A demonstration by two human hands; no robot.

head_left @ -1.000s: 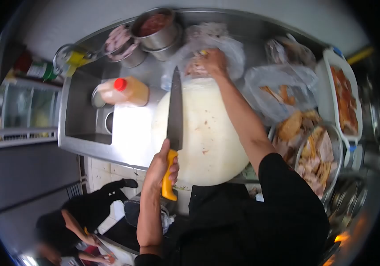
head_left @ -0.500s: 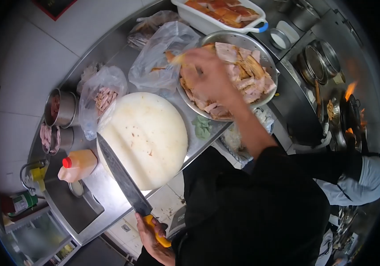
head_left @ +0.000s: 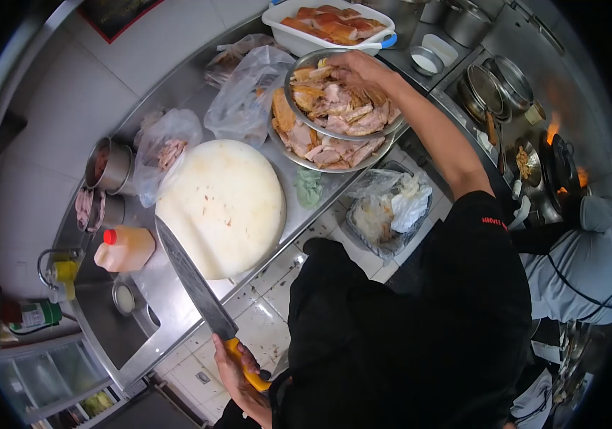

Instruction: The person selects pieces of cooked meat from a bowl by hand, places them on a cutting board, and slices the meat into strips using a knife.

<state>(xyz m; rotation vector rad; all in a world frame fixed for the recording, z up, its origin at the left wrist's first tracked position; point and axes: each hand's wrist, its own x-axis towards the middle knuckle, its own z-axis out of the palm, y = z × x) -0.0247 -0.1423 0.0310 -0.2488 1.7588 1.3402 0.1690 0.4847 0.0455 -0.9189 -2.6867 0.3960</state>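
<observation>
My left hand [head_left: 238, 375] is closed around the yellow handle [head_left: 247, 365] of a large knife. The blade [head_left: 195, 282] points up and left, along the left edge of a round white chopping board [head_left: 224, 207]. My right hand [head_left: 363, 70] reaches over the far rim of an upper metal bowl [head_left: 374, 134] of cut meat [head_left: 338, 104], its fingers curled inside; the fingertips are partly hidden. Beneath it, and partly covered, is a lower metal bowl [head_left: 352, 169] with more meat [head_left: 320, 150]. A green cloth [head_left: 309, 187] lies beside the board.
Plastic bags [head_left: 249, 96], a white tray [head_left: 291, 39] of browned meat, metal pots [head_left: 109, 164] and a red-capped jug [head_left: 126, 248] stand around the counter. A lined bin [head_left: 391, 214] is below. At the right are a flaming stove [head_left: 556, 154] and another person [head_left: 570, 272].
My right hand has gone from the bag by the board to the bowls. The upper bowl has shifted left over the lower one. The view has swung right; my left hand still holds the knife.
</observation>
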